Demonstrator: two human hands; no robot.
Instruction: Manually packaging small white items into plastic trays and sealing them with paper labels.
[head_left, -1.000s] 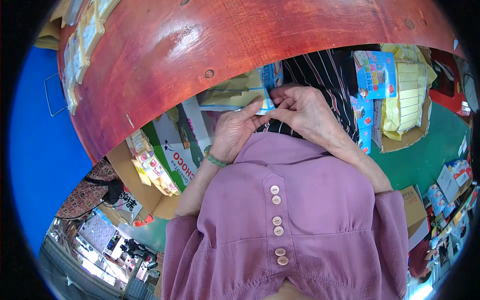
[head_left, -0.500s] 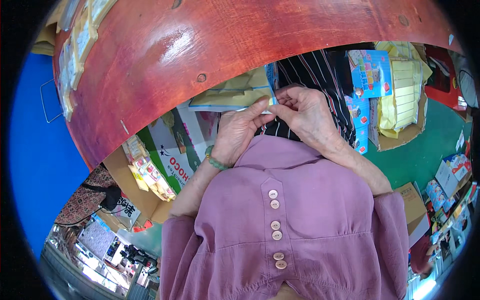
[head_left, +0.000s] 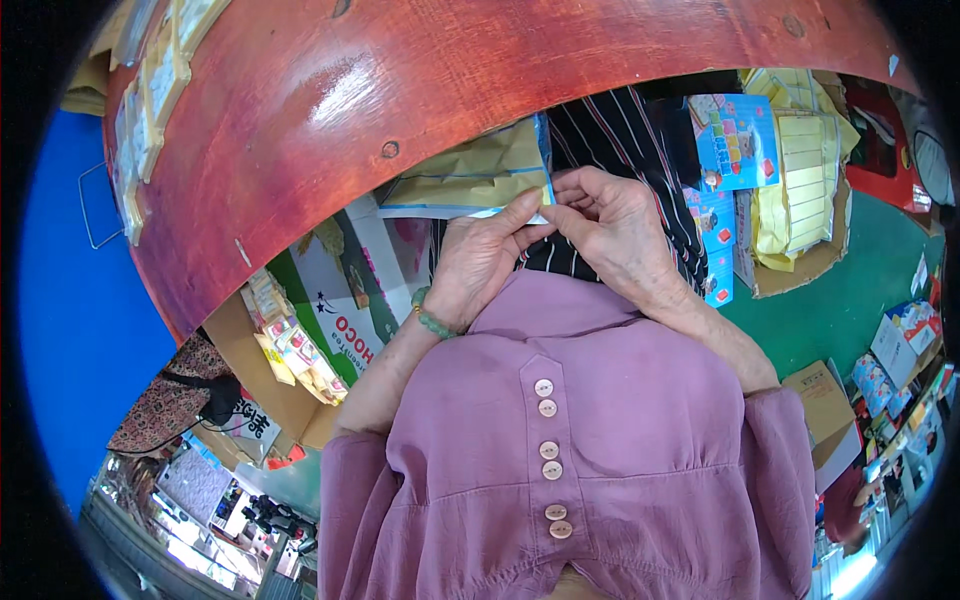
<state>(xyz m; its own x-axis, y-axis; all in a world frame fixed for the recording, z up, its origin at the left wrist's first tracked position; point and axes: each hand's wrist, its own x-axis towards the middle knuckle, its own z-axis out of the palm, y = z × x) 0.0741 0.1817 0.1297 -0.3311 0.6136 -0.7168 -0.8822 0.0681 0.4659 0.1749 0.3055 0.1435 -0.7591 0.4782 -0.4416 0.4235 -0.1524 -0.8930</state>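
Observation:
A creased yellow paper sheet (head_left: 468, 172) with a blue-and-white edge lies over my lap, its far part hidden under the tabletop. At its near right corner my left hand (head_left: 476, 258) pinches the edge between thumb and fingers. My right hand (head_left: 622, 236) meets it there, thumb and forefinger closed on the same corner, the other fingers curled. Both sets of fingertips almost touch. Dark striped cloth (head_left: 610, 135) covers my legs beneath.
The red wooden table (head_left: 400, 80) curves ahead. At left, a carton (head_left: 240, 350) holds small packets (head_left: 295, 340); at right, another carton (head_left: 800, 280) holds yellow folded paper (head_left: 808, 180), beside blue printed boxes (head_left: 735, 140). A bigger printed carton (head_left: 345, 270) stands by my left arm.
The view has shifted slightly, and more of the yellow sheet shows. Both hands stay at the same corner, the right fingers shifting only a little.

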